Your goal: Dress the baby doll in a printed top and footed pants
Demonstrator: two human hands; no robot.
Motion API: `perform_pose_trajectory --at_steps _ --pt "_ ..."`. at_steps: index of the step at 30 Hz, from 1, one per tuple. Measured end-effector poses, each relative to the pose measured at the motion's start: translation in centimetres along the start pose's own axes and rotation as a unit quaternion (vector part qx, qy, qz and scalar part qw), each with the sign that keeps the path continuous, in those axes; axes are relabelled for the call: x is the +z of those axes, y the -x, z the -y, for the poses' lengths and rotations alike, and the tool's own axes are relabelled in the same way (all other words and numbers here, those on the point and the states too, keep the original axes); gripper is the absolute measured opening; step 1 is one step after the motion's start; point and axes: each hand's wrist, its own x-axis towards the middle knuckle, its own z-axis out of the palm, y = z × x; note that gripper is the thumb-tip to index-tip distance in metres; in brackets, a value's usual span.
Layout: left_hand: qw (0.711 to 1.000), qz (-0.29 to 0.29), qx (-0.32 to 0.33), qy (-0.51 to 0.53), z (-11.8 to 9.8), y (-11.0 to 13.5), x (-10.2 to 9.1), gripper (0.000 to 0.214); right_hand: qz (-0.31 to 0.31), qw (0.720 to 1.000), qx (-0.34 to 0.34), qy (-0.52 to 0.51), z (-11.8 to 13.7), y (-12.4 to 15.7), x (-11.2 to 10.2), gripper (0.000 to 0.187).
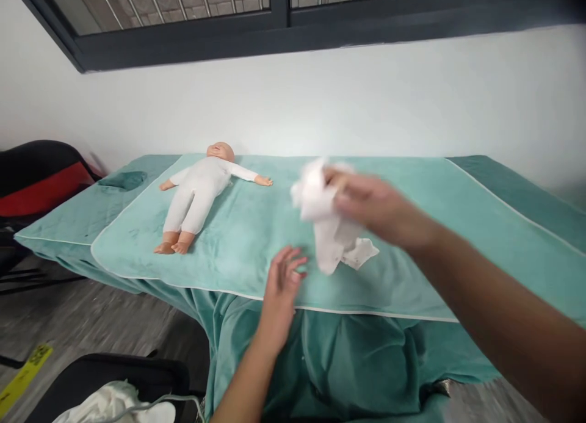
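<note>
Head view: crumpled white cloth (pixel 328 226)

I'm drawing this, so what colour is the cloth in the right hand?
The cloth in the right hand is white. It shows in the head view, blurred.

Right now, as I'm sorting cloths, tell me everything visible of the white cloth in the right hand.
The white cloth looks soft and crumpled, with its upper part blurred. The right hand grips it near the top, and loose folds hang down over the green cover. At its lower right shows a pale flap; whether it is the same piece is unclear.
</note>
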Motion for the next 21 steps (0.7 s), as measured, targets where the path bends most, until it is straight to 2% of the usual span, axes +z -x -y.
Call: perform_pose_trajectory --at_steps 1,2,4,7,10,12,13,17,18,19,21 --pt "0.994 -0.004 -0.036 0.103 -0.4 -1.1 0.2 0.069 0.124 0.991 -0.037 -0.021 -0.3 1.0 1.6 0.033" --pt "0.982 -0.002 -0.078 0.174 -0.6 -1.7 0.2 0.074 0.195 0.979 -0.065 -0.021 -1.0 2.2 3.3 0.025" --pt "0.961 -0.009 -0.144 0.235 -0.6 -1.8 -0.5 0.071 0.222 0.971 -0.077 0.037 -3.3 4.7 6.3 0.017" --pt "0.954 -0.073 -0.180 0.227 0.4 -0.8 -2.0 0.062 0.148 0.981 -0.054 0.115 -7.7 7.9 9.1 0.035" --pt "0.949 -0.134 -0.169 0.231 1.4 -0.5 -3.5 0.057 0.026 0.972 -0.022 0.232 -11.2 9.6 9.3 0.052" --pt "0.950 -0.143 -0.146 0.234 1.4 -1.0 -4.3 0.055 -0.028 0.954 0.032 0.295 -12.8 9.8 8.6 0.059" --pt "0.952 -0.142 -0.135 0.235 1.3 -1.3 -4.5 0.055 -0.035 0.947 0.061 0.312 -13.4 9.7 8.2 0.061" --pt "0.951 -0.138 -0.116 0.252 -0.3 -2.5 -5.3 0.053 0.012 0.947 0.139 0.289 -15.1 9.0 6.6 0.044" --pt "0.948 -0.140 -0.112 0.263 -0.8 -2.7 -5.5 0.052 0.003 0.952 0.146 0.270 -15.5 8.9 5.9 0.039" --pt "0.944 -0.142 -0.109 0.276 -1.4 -2.8 -5.7 0.051 -0.027 0.955 0.154 0.253 -15.8 8.9 5.1 0.036" --pt "0.935 -0.145 -0.097 0.308 -2.6 -2.8 -6.3 0.047 -0.135 0.946 0.185 0.227 -16.4 9.0 2.8 0.032"
